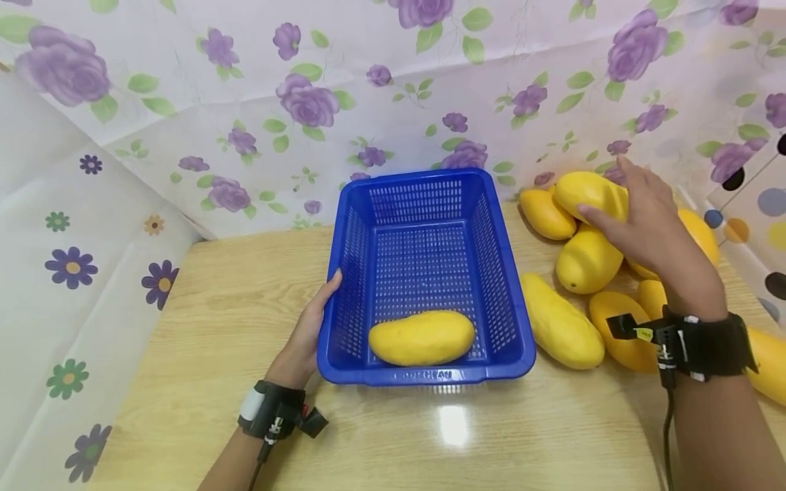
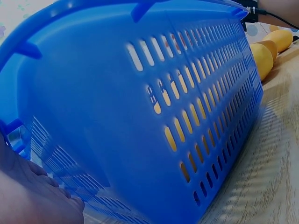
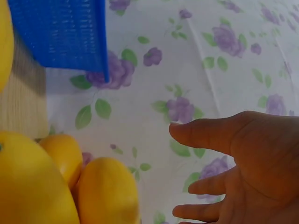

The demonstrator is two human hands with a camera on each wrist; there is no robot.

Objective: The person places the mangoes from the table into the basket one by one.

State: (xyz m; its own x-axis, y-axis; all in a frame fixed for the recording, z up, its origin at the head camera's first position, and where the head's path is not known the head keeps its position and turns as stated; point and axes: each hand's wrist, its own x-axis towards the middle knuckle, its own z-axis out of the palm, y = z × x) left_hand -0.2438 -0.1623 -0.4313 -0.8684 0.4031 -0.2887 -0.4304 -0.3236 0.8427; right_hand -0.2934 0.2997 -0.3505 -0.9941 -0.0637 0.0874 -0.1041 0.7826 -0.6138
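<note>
A blue plastic basket point(image 1: 424, 375) with slotted walls stands mid-table in the head view. One yellow mango point(image 1: 421, 338) lies crosswise inside it, against the near end. My left hand point(image 1: 303, 334) grips the basket's left side, thumb at the rim; the left wrist view shows its fingers point(image 2: 39, 179) along the outer wall. On the right, my right hand point(image 1: 651, 218) hovers with spread fingers beside the top mango point(image 1: 583, 191) of a pile. In the right wrist view that hand point(image 3: 261, 168) holds nothing, thumb apart from the fingers.
Several more mangoes lie around the right forearm, among them a long one point(image 1: 561, 324) close to the basket's right wall. A flowered sheet point(image 1: 264, 136) hangs behind the wooden table point(image 1: 233, 293). Both wrists carry black straps with cables.
</note>
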